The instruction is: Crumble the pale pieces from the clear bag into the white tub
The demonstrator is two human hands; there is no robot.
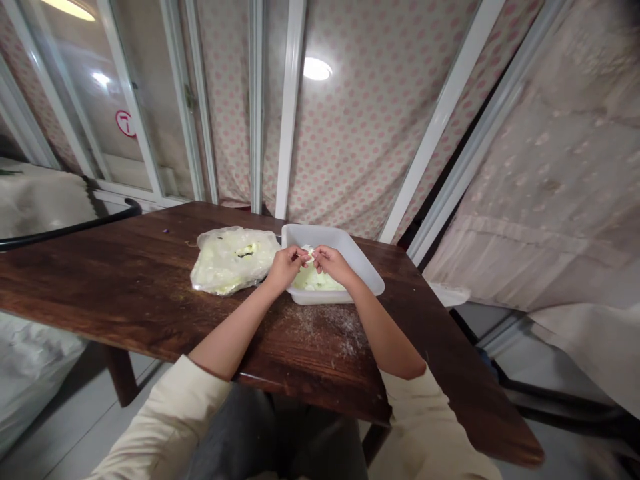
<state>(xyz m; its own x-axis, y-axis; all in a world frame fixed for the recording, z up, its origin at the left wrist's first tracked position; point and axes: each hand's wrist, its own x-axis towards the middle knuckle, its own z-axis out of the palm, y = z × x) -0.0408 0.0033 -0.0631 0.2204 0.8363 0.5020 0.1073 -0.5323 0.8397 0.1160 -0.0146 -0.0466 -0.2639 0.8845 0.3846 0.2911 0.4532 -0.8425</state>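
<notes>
- The left hand [286,268] and the right hand [332,263] meet, the fingertips of both pinching a small pale piece [310,254] between them.
- That piece sits at the fingertips, above the inside of a white tub [369,275].
- Below the fingers, more pale pieces [317,280] lie in the tub; its far rim runs just beyond the fingertips, its right wall past the right hand, leaving some room inside on that side.
- Just left of the left fingers, a clear plastic bag [233,260] lies near the tub's left rim, limiting sideways room there.
- Nearer the person than the fingers, white specks [330,327] dust the wooden table [115,280], whose near edge passes under both forearms.
- Farther left of the fingers, past the bag, the tabletop stretches wide.
- Beyond the fingers and tub, a dotted curtain [350,147] hangs behind the table's far edge.
</notes>
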